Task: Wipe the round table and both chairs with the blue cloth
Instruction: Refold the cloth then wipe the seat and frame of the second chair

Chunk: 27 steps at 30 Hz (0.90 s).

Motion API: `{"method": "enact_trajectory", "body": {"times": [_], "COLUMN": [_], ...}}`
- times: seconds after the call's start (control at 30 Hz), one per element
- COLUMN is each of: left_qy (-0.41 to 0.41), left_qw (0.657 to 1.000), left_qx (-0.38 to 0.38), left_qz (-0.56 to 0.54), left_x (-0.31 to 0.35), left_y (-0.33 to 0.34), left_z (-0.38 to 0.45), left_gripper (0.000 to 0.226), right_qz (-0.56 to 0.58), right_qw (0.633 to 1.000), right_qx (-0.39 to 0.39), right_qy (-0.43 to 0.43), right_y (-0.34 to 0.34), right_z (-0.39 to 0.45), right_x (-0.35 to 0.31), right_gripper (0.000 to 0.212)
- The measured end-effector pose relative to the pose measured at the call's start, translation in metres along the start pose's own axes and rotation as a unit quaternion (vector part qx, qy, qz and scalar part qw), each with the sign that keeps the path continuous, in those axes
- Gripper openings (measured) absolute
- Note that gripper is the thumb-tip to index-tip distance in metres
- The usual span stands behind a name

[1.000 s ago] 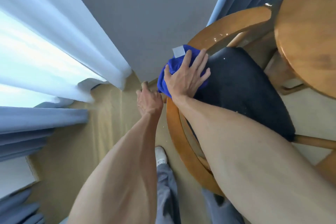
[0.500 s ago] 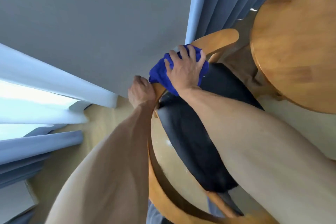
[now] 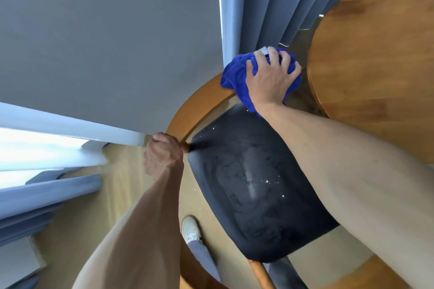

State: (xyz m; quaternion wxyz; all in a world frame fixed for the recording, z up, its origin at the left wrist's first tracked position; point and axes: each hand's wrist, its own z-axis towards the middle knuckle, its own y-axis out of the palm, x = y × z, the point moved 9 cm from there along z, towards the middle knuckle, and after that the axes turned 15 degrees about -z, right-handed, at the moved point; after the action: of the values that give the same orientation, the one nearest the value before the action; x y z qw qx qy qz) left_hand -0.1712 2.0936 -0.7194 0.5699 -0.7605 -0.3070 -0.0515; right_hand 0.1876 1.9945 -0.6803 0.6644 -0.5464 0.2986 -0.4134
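Grey wall [image 3: 105, 30] and blue curtains [image 3: 270, 2] close in behind a wooden chair [image 3: 199, 105], and at the far end of its curved backrest sits the blue cloth [image 3: 234, 73], bunched under the right hand [image 3: 270, 77], whose curled fingers grip it and press it onto the rail. The left hand [image 3: 163, 155] grips the other end of that rail, apparently steadying the chair. Judging by this, the chair's frame is mid-wipe; its dark seat [image 3: 246, 183] carries smears and pale specks, so it probably needs a pass. Whether the round table [image 3: 375, 65], just beside the cloth, has been wiped cannot be told, and no second chair is clearly visible. No containers appear. A white shoe [image 3: 191, 229] stands on the floor below.
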Motion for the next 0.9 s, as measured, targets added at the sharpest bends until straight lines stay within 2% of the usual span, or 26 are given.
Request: {"method": "enact_trajectory", "body": {"times": [0.07,0.2,0.4,0.5,0.73,0.9], "left_qy": [0.004,0.005,0.02,0.025,0.014,0.007], "left_qw": [1.0,1.0,0.999,0.998,0.999,0.999], "left_qx": [0.006,0.026,0.048,0.051,0.039,0.028], "left_qz": [0.002,0.009,0.016,0.021,0.015,0.017], "left_x": [0.003,0.002,0.007,0.009,0.007,0.005], "left_y": [0.001,0.001,-0.002,-0.002,-0.001,-0.002], "left_z": [-0.001,0.001,-0.004,-0.004,-0.005,-0.004], "left_gripper": [0.064,0.064,0.059,0.056,0.057,0.057], "right_qz": [0.009,0.078,0.033,0.018,0.054,0.033], "right_qw": [0.998,0.98,0.978,0.987,0.994,0.983], "right_qx": [-0.007,-0.082,-0.045,-0.048,-0.054,-0.052], "right_qy": [0.061,0.162,0.199,0.15,-0.072,-0.173], "right_y": [0.002,0.02,0.011,0.005,-0.018,-0.018], "right_z": [0.01,0.016,-0.015,-0.028,-0.098,-0.094], "right_x": [0.027,0.056,0.024,0.0,-0.102,-0.113], "right_gripper": [0.034,0.037,0.04,0.039,0.041,0.04]}}
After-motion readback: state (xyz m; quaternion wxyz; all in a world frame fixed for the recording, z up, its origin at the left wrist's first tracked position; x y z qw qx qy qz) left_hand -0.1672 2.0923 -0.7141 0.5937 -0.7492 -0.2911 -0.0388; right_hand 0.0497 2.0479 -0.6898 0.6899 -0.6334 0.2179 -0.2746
